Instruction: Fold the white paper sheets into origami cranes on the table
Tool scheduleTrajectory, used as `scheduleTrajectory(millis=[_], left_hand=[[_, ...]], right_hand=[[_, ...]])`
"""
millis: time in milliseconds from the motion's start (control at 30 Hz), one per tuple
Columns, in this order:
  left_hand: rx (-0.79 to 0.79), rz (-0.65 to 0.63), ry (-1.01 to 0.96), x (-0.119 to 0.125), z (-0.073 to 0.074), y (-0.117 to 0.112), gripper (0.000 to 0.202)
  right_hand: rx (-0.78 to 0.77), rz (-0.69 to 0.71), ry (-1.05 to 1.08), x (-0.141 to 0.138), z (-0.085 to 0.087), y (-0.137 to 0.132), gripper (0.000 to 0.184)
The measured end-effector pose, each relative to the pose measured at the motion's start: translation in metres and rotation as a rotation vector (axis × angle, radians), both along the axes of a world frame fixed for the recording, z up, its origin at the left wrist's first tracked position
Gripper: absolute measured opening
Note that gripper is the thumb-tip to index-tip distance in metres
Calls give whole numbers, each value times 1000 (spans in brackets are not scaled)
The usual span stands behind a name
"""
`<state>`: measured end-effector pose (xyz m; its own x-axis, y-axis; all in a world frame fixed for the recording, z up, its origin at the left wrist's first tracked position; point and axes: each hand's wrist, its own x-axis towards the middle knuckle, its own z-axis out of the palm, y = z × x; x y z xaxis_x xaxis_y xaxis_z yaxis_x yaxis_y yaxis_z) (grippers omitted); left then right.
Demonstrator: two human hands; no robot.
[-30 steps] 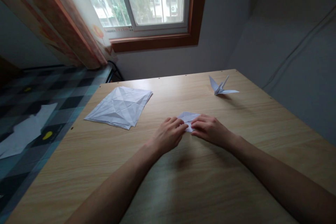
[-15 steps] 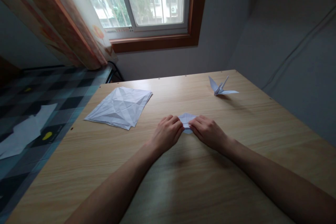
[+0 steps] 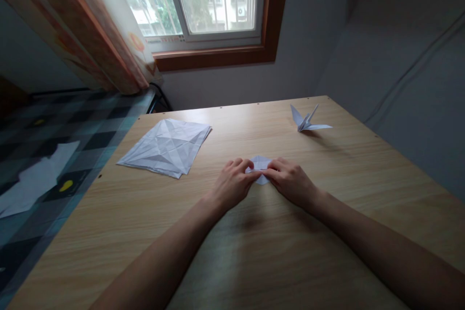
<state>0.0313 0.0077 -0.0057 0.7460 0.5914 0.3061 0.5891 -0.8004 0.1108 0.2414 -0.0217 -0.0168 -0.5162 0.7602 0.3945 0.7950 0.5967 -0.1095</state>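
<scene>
A small piece of folded white paper (image 3: pixel 260 162) lies on the wooden table between my hands. My left hand (image 3: pixel 235 181) grips its left side, fingers curled and the thumb laid along a fold. On the right side, my right hand (image 3: pixel 290 178) pinches the same paper, with its thumb close to the left one. The fingers cover both ends of the paper, so its full outline is hidden.
Creased white sheets (image 3: pixel 170 145) lie in a stack at the table's back left. A white paper crane (image 3: pixel 305 122) stands at the back right. Left of the table (image 3: pixel 203 261), more white paper (image 3: pixel 36 177) rests on a checked cloth (image 3: pixel 22 128).
Both thumbs have shifted inward along the fold and now nearly meet at the paper's middle. My fingers have drawn back a little, and both hands keep their hold.
</scene>
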Motion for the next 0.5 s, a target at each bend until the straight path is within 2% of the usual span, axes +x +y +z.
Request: scheduleTrajectory(millis=[133, 267, 367, 500], left_hand=[[-2, 4, 54, 1, 5, -3, 26], [13, -15, 81, 1, 8, -3, 27], [24, -47, 113, 0, 8, -2, 28], [34, -87, 146, -1, 9, -2, 29]], right_hand=[[17, -4, -42, 0, 6, -2, 16], [40, -10, -11, 3, 5, -1, 18], [39, -31, 147, 7, 0, 4, 19], [-17, -157, 388, 7, -4, 13, 19]])
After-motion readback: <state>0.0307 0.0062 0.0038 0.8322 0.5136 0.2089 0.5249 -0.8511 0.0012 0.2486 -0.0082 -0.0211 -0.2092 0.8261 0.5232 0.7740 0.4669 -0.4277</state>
